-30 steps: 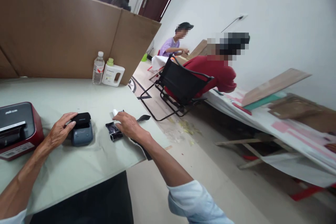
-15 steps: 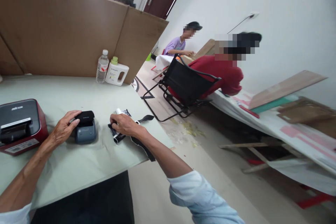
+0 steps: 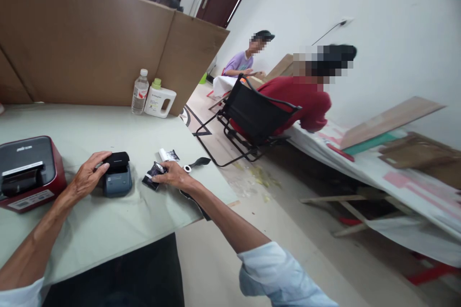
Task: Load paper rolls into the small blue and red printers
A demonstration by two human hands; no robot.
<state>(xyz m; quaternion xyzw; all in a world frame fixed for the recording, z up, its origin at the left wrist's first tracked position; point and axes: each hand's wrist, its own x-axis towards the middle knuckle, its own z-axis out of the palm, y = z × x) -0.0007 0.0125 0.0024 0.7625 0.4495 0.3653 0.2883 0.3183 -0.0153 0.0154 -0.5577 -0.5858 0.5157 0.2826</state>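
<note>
My left hand [image 3: 88, 172] grips the raised black lid [image 3: 118, 160] of a small blue-grey label printer [image 3: 118, 184] on the table, with its thumb on the lid's near side. To the right of the printer, my right hand [image 3: 175, 174] pinches a roll of black labels [image 3: 154, 175] just over the tabletop. Beyond that hand lies a white roll with a black-and-white printed end [image 3: 168, 155]. A small roll with a loose black strip [image 3: 198, 163] sits near the table's right edge. Another dark strip [image 3: 205, 213], partly hidden by my right forearm, hangs over the edge.
A red and black printer [image 3: 29, 172] stands at left. By the cardboard partition [image 3: 90, 48] are a clear bottle [image 3: 139, 92] and a white jug [image 3: 160, 100]. Two people sit at other tables to the right, one in a black folding chair [image 3: 252, 110].
My right hand has drawn slightly back, turning the black label roll so more of it shows. The left hand remains on the printer lid.
</note>
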